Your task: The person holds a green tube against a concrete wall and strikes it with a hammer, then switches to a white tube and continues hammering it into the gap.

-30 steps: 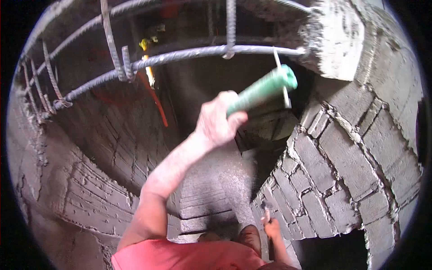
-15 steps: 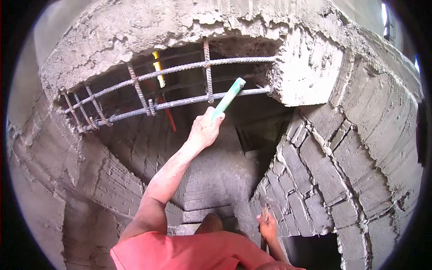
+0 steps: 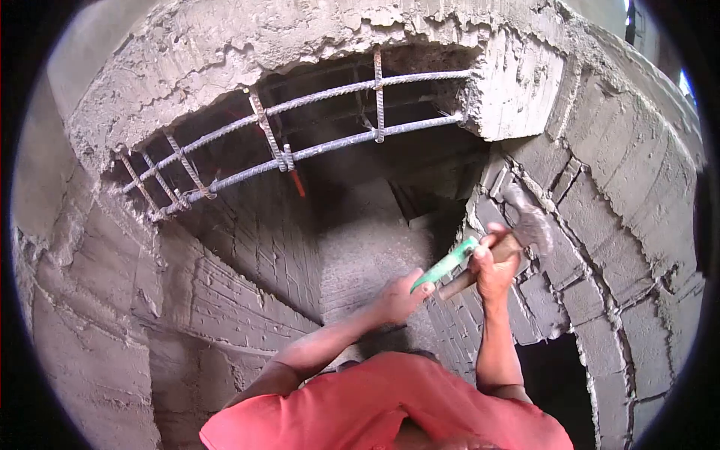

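Observation:
My left hand (image 3: 401,298) is closed round the lower end of a short green rod (image 3: 448,266), which slants up to the right. A claw hammer (image 3: 529,223) is gripped in my right hand (image 3: 496,276). Its metal head points up and right, and the end of its wooden handle comes out below the fist, close to my left hand. The far end of the rod lies right at my right fingers. Both hands are in front of my chest, below the exposed rebar (image 3: 337,146) and left of the rough block wall (image 3: 585,262).
Broken concrete (image 3: 315,45) with jagged edges frames the rebar overhead. A white-faced concrete stub (image 3: 517,90) juts out at its right end. A thin orange strip (image 3: 298,183) hangs behind the bars. A dark square hole (image 3: 555,382) opens low in the right wall.
My left hand has come down and right from the rebar with the green rod. My right hand has risen with the hammer to meet it. The view has shifted slightly.

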Action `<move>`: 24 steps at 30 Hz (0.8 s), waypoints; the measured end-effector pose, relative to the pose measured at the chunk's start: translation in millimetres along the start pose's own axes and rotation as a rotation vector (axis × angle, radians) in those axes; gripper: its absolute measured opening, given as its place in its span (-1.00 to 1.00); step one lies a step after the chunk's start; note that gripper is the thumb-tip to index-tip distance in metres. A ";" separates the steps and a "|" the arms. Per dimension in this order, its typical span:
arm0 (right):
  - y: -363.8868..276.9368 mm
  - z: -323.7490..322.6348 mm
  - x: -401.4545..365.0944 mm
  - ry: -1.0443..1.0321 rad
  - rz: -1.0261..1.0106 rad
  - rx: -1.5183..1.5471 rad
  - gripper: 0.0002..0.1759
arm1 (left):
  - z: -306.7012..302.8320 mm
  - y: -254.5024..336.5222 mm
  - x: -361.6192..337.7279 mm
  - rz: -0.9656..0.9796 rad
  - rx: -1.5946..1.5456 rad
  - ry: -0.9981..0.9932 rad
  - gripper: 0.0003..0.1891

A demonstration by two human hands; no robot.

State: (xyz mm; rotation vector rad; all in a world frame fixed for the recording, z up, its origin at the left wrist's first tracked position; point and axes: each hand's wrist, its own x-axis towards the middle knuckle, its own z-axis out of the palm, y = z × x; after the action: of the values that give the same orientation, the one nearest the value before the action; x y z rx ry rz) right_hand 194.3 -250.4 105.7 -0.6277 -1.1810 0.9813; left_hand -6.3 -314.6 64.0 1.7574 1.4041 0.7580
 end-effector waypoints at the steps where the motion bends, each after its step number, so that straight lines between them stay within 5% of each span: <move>1: 1.3 6.4 2.7 -0.008 -0.070 -0.180 -0.50 | -7.6 1.2 -2.6 0.004 -0.006 -0.003 -0.39; 2: -7.9 12.6 -5.4 0.017 0.010 -0.222 -0.66 | -15.8 1.8 -4.4 0.022 0.042 -0.003 -0.42; 7: 11.6 12.8 -1.6 -0.088 -0.010 -0.214 -0.59 | -33.7 -4.2 -12.1 -0.036 0.110 -0.055 -0.51; 24: 42.7 8.4 83.7 -0.283 0.084 0.233 -0.56 | -39.1 44.4 37.5 -0.105 0.494 0.285 -0.62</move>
State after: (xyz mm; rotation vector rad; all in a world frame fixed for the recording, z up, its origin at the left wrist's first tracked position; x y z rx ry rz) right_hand 179.3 -157.5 111.4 -0.3623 -1.2703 1.2890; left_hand -6.3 -275.9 122.4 1.9730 1.9928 0.6609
